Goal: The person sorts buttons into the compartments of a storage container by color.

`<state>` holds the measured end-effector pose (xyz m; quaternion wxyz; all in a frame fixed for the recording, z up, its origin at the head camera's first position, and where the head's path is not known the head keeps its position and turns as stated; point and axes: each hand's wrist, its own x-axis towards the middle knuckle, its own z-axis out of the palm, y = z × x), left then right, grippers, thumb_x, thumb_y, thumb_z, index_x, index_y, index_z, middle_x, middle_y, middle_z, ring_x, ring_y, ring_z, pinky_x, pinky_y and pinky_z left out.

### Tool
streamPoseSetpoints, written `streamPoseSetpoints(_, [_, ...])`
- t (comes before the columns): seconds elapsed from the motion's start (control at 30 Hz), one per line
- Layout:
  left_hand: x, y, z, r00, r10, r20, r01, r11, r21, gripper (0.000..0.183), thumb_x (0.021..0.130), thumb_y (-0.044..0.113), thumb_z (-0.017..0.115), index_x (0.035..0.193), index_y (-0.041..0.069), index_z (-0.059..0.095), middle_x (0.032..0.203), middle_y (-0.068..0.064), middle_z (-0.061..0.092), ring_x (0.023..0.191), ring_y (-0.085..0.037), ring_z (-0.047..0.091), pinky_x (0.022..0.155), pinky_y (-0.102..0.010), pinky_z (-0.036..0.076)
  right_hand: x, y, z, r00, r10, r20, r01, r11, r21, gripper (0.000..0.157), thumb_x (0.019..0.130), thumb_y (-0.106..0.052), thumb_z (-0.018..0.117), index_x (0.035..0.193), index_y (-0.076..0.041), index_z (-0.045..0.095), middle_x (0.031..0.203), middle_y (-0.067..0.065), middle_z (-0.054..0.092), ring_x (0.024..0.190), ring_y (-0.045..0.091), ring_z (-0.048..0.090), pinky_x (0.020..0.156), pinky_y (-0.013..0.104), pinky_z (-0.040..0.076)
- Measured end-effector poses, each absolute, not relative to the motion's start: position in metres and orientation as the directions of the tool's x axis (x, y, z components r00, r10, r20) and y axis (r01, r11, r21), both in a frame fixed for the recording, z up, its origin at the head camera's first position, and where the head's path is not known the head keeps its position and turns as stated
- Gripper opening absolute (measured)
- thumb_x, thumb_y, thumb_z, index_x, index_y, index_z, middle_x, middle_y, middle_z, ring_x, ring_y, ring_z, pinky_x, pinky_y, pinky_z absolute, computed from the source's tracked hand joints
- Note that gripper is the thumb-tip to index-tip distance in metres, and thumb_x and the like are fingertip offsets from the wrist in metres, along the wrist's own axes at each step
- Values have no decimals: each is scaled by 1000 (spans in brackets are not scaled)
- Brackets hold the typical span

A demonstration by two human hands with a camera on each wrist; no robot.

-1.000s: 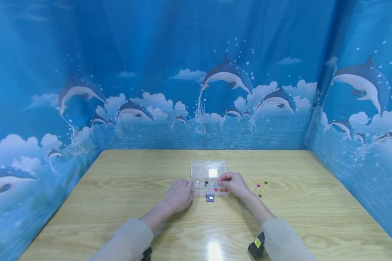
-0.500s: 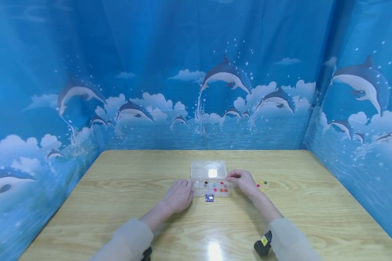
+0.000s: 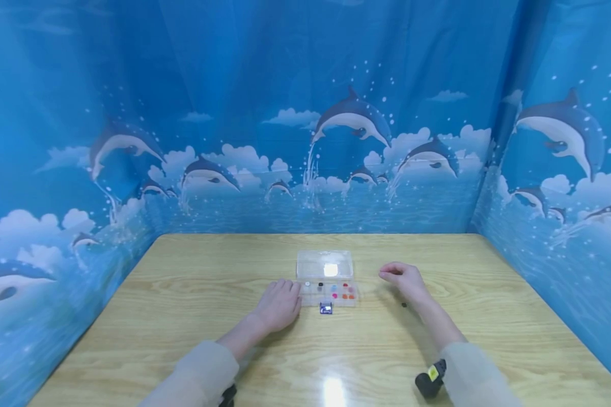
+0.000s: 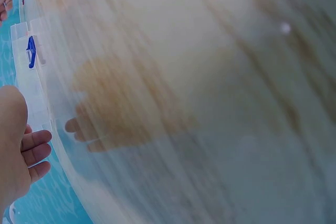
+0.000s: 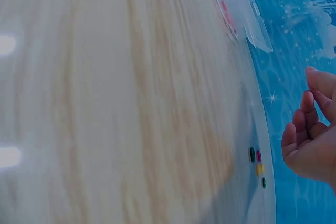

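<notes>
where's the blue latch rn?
In the head view, the blue latch is near the middle of the near edge of the clear box, to the right of the person's left hand.

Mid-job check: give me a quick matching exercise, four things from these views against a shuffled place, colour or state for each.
1. Left hand
2. Right hand
3. Latch
4. Lid

A. Blue
B. At the left end of the clear box
C. Transparent and open
D. Right of the box, apart from it

Pairs: 1-B; 2-D; 3-A; 4-C
</notes>
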<state>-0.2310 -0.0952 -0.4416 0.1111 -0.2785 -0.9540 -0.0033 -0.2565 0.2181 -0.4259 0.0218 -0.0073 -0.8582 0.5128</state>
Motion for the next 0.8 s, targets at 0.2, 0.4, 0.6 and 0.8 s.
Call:
streamPoseSetpoints(0.2, [-231,-95,-441,-817,534,217,536,842,-58,25,95,24,45,106,4,53,91,-9,55,87,-22,51,81,-37,44,-253,235,-426,-999,54,6,19,450,-893,29,89,-18,62,108,4,60,104,10,59,89,20,51,72,33,49])
streamPoseSetpoints(0.4, [-232,-95,-443,-819,530,218,532,845,-55,25,95,24,45,106,4,53,92,-9,56,88,-23,51,81,-37,44,-250,246,-427,-997,78,-6,40,441,-897,31,89,-16,62,109,6,58,106,13,59,92,23,54,74,30,49])
streamPoseSetpoints(0.6, [-233,-95,-444,-822,528,213,530,846,-53,26,95,24,44,108,4,53,93,-10,56,89,-23,51,81,-37,44,-249,254,-431,-996,84,41,8,510,-860,29,88,-17,62,106,6,60,109,18,60,102,29,51,82,35,40])
streamPoseSetpoints(0.8, [-232,-95,-444,-820,528,223,529,846,-58,25,95,24,45,106,4,53,92,-9,56,88,-23,51,80,-37,44,-251,260,-437,-996,78,51,-1,536,-844,29,87,-17,63,105,7,61,110,20,59,99,28,52,82,34,40])
